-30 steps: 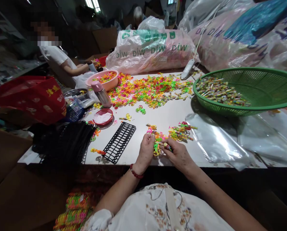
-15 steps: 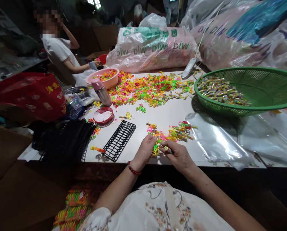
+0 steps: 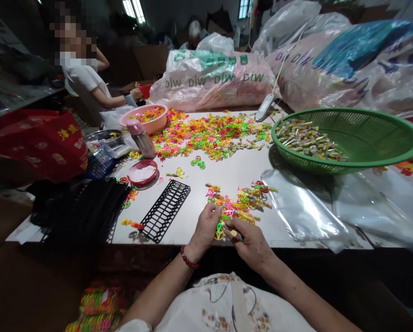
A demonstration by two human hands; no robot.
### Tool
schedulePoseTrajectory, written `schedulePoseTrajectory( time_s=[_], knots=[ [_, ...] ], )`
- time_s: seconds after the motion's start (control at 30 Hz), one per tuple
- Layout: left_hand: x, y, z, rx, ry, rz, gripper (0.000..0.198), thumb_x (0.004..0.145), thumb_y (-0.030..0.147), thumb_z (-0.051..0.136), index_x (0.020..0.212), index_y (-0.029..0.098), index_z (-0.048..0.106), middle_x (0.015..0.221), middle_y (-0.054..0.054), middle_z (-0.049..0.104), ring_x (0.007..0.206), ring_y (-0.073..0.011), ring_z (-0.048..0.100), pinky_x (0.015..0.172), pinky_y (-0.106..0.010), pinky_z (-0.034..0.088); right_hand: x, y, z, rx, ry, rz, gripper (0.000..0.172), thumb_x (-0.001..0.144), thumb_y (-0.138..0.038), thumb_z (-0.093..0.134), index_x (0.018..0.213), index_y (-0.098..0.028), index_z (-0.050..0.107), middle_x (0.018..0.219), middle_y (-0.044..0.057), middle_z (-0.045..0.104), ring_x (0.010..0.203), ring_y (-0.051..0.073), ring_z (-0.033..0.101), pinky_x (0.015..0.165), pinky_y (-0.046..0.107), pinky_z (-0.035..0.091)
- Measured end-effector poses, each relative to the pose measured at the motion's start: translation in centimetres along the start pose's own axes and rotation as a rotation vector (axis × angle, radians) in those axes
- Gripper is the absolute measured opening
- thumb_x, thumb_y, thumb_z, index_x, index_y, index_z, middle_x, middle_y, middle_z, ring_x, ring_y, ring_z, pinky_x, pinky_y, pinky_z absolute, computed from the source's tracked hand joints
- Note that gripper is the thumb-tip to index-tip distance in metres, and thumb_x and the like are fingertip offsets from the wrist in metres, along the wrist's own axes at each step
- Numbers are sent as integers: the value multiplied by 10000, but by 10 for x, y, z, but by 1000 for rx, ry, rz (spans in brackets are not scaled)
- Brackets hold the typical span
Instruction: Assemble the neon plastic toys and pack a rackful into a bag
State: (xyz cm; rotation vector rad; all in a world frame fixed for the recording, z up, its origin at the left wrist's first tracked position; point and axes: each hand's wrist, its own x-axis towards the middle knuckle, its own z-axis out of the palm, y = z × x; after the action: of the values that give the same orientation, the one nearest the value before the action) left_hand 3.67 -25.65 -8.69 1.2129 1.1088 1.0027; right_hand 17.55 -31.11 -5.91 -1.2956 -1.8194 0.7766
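Observation:
My left hand (image 3: pixel 206 227) is closed, its thumb and fingers pinching a small plastic toy piece (image 3: pixel 219 230) in green and yellow. Close beside it, my right hand (image 3: pixel 250 242) grips a small patterned tube (image 3: pixel 234 235), its end pointing out between the fingers. Their fingertips nearly meet over the table's front edge, and exactly how the two pieces touch is hidden. Just beyond the hands lies a cluster of colourful toy sticks (image 3: pixel 246 214) with pink, green, yellow and red plastic parts. To the left lies a black plastic grid tray (image 3: pixel 165 211), an orange and yellow toy (image 3: pixel 133 224) at its lower corner.
A green basket (image 3: pixel 358 159) with small tubes stands right, above clear plastic bags (image 3: pixel 306 212). Loose coloured parts (image 3: pixel 209 133) heap at the back near a pink basin (image 3: pixel 161 124) and a flask (image 3: pixel 142 140). Black trays (image 3: pixel 81 207) are stacked left. Another person (image 3: pixel 85 83) sits beyond.
The camera has tilted up a little, so the whole scene sits lower in the picture. My hands stay close together with the same pieces in them. The other person's hand has risen slightly.

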Motion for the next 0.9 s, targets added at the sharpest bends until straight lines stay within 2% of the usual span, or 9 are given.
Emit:
schedulePoseTrajectory(
  time_s=[0.1, 0.17, 0.27, 0.37, 0.53, 0.63, 0.77, 0.87, 0.9],
  knots=[
    [5, 4, 2, 170, 65, 69, 374, 955, 550, 362, 898, 207, 500, 809, -13, 536, 755, -154, 516, 718, -292, 444, 7, 14, -20, -26, 65, 77, 174, 906, -265, 489, 960, -218, 648, 855, 40, 697, 765, 186, 647, 694, 292, 515],
    [9, 2, 0, 369, 120, 204, 398, 969, 531, 329, 1111, 203, 504, 1065, -101, 590, 1027, -218, 561, 916, -383, 450, 12, 31, -41, -124, 193, 105, 227, 912, -331, 494, 1011, -209, 657, 913, 64, 701, 824, 210, 662, 736, 325, 539],
    [14, -11, -2, 727, 86, 355, 712, 889, 617, 456, 1421, 162, 326, 1514, -208, 303, 1449, -336, 212, 1155, -531, 238, 17, 66, -73, -352, 406, 66, 345, 889, -411, 498, 1104, -196, 662, 1136, 129, 649, 1031, 271, 638, 861, 399, 543],
    [22, -30, 10, 953, -42, 291, 1048, 753, 752, 531, 1504, 104, 191, 1594, -246, 78, 1482, -396, -7, 1177, -603, 131, 18, 94, -93, -584, 497, 105, 406, 886, -413, 475, 1193, -202, 638, 1307, 151, 542, 1146, 303, 589, 918, 434, 535],
    [51, -35, 49, 983, -134, 294, 1034, 778, 752, 490, 1504, 73, 207, 1593, -253, 82, 1483, -388, 24, 1179, -602, 136, 16, 102, -84, -632, 510, 36, 413, 901, -395, 462, 1238, -205, 606, 1343, 158, 514, 1245, 324, 527, 978, 460, 512],
    [81, -20, 56, 888, -104, 341, 807, 882, 646, 422, 1463, 97, 309, 1551, -239, 265, 1462, -362, 199, 1165, -580, 204, 10, 91, -69, -517, 468, -50, 380, 909, -373, 470, 1229, -218, 604, 1339, 144, 540, 1248, 305, 535, 998, 444, 505],
    [136, 10, 26, 875, 211, 341, 425, 977, 399, 350, 1227, 115, 543, 1282, -212, 555, 1254, -302, 475, 1073, -456, 360, -5, 72, -52, -321, 335, -43, 279, 911, -359, 517, 1137, -254, 643, 1139, 79, 686, 1067, 254, 659, 904, 371, 561],
    [179, 29, -10, 1013, 429, 147, 475, 922, 423, 491, 1248, 78, 501, 1274, -239, 496, 1211, -338, 465, 1011, -448, 382, -14, 59, -36, -201, 239, 31, 234, 912, -388, 529, 1034, -261, 682, 989, 53, 728, 896, 233, 704, 748, 318, 590],
    [190, 32, -21, 1041, 439, 66, 536, 892, 464, 536, 1264, 82, 484, 1321, -247, 446, 1230, -352, 443, 991, -439, 391, -15, 55, -30, -172, 214, 47, 236, 915, -396, 524, 1009, -258, 690, 949, 52, 730, 858, 230, 706, 720, 313, 587]
  ],
)
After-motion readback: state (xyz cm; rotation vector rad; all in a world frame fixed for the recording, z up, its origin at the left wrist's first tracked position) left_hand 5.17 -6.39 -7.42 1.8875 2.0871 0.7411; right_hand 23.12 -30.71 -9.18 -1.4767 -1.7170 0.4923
